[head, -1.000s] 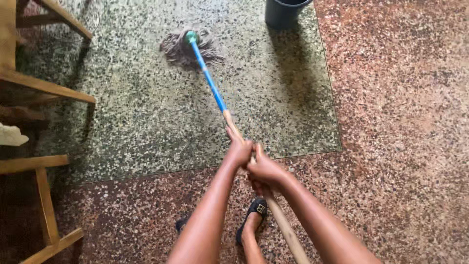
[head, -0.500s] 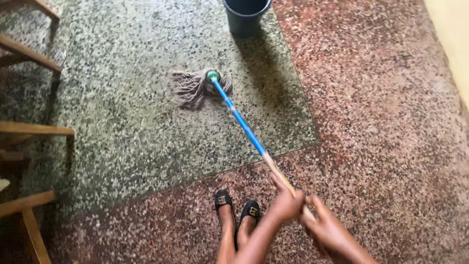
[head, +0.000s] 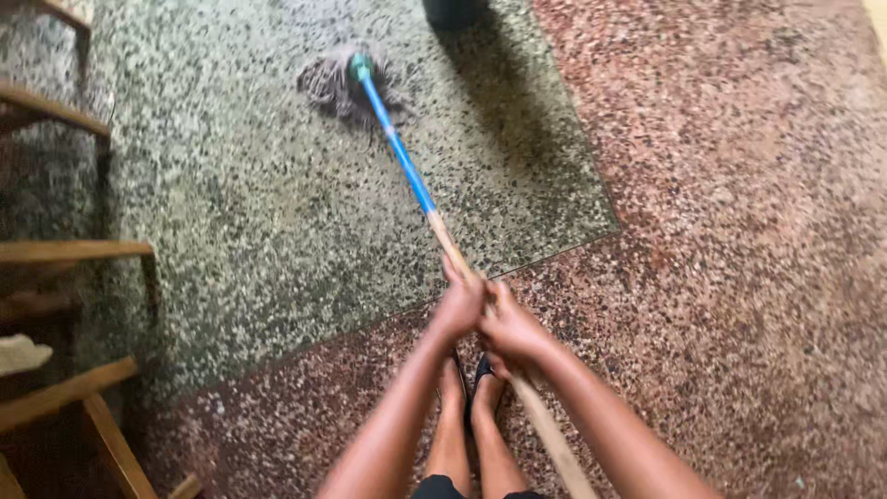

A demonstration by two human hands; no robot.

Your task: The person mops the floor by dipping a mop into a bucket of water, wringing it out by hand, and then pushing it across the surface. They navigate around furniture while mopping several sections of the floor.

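Both hands grip the wooden part of a mop handle (head: 446, 242) that turns blue farther down. My left hand (head: 458, 300) is the upper one on the stick, and my right hand (head: 511, 330) sits just behind it, touching it. The grey string mop head (head: 340, 85) rests on the green speckled floor (head: 240, 185) far ahead. The handle's wooden end runs back past my right arm. My feet in black shoes (head: 482, 370) stand together below the hands.
A dark bucket (head: 453, 11) stands at the top edge, just beyond the mop head. Wooden chair frames (head: 65, 249) line the left side. Reddish speckled floor (head: 739, 231) covers the right and near area.
The mop head has been pushed away, toward the bucket. My hands have moved up and left along with the handle, and the view has shifted.
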